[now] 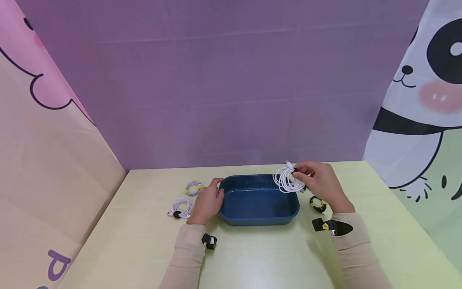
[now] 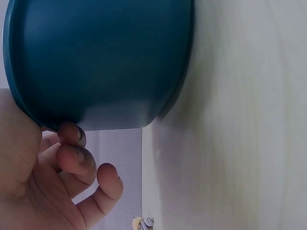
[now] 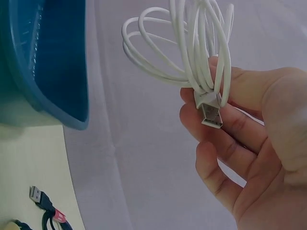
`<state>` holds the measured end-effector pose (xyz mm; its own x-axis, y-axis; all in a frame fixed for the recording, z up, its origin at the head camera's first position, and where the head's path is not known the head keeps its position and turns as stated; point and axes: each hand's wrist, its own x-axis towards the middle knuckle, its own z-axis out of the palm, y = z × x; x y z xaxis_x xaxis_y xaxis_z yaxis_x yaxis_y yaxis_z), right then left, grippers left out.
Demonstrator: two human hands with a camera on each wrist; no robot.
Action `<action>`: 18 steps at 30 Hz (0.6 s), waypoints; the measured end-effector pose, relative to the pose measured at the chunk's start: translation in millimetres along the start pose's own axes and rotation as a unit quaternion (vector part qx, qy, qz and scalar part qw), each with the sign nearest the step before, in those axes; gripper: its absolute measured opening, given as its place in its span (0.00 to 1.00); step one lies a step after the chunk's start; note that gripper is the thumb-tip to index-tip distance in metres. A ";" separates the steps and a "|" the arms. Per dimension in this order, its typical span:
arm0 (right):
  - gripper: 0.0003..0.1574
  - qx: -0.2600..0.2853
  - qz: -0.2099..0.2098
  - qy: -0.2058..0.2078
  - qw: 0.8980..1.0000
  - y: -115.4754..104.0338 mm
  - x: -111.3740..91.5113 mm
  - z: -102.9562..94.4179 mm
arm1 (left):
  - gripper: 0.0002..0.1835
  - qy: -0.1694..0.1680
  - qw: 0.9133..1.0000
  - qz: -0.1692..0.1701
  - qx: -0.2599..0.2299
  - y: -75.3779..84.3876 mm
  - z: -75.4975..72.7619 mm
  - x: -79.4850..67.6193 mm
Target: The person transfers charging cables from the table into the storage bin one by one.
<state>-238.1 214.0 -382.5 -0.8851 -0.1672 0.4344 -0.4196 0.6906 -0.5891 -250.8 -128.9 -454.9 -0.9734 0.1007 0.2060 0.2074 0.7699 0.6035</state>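
A coiled white USB cable [image 1: 285, 180] is pinched by my right hand [image 1: 321, 182] over the back right corner of a blue plastic basin [image 1: 258, 222]. In the right wrist view, the metal USB plug [image 3: 211, 116] hangs below the white loops, beside the curled fingers. My left hand [image 1: 208, 202] grips the basin's left end at the rim. The left wrist view shows its bent fingers [image 2: 76, 160] against the outer wall of the basin [image 2: 105, 62], the thumb hidden.
Left of the basin lie two coiled pale cables, one with a yellow tie [image 1: 193, 188], another with a black tie [image 1: 181, 208]. A dark coiled cable [image 1: 318, 205] lies to the right, under my right forearm. A black USB plug [image 3: 43, 200] shows low in the right wrist view.
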 end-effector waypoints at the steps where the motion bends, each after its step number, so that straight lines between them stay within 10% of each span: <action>1: 0.12 -0.001 -0.001 -0.003 1.000 -1.1 0.4 1.0 | 0.22 0.000 1.000 -0.001 -0.001 0.0 0.2 0.1; 18: 0.10 -0.010 -0.007 -0.044 0.999 -7.4 1.3 15.2 | 0.22 0.004 1.000 0.004 0.007 -1.5 2.4 1.9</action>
<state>-239.2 198.1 -388.0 -0.8936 -0.2376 0.3809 -0.4290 0.7019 -0.5686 -253.3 -128.3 -457.3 -0.9706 0.1020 0.2181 0.2145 0.7776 0.5910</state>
